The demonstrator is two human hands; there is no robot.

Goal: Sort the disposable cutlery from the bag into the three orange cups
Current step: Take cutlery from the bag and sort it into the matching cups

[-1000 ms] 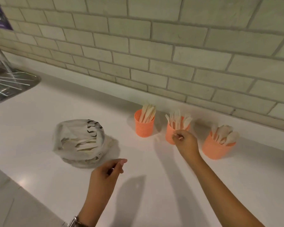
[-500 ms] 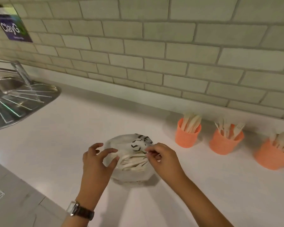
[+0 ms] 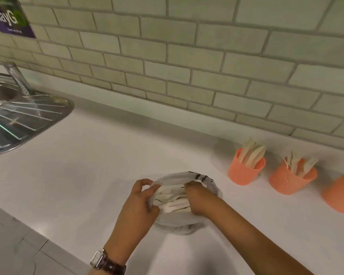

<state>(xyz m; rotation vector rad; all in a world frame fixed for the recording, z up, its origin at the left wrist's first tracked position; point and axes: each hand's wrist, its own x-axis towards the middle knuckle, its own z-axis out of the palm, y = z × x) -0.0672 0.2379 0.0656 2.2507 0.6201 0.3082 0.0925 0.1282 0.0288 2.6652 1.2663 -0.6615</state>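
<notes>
L hand [image 3: 139,203] grips the near-left rim of the thin whitish plastic bag with dark print [image 3: 179,228], thumb and fingers curled round the film, holding the mouth wide. R hand [image 3: 200,199] is down inside that mouth, knuckles up, fingertips buried among the pale wooden cutlery pieces [image 3: 172,204] lying flat in the bag. Can't tell if it's pinching anything. Bag sits on the white countertop [image 3: 87,165], front-centre. To its right, along the wall, 3 orange perforated plastic cups in a row: left cup [image 3: 244,175] closest to the bag w/ knives standing upright, middle cup [image 3: 288,182] w/ forks, right cup [image 3: 339,197] cut off by the frame edge, contents barely visible. Brown-strapped wristwatch [image 3: 105,262] on the L wrist. Steel sink drainer [image 3: 18,120] and tap [image 3: 18,80] far left, pale green tiled wall [image 3: 187,56] behind, purple sign [image 3: 10,18] top left.
</notes>
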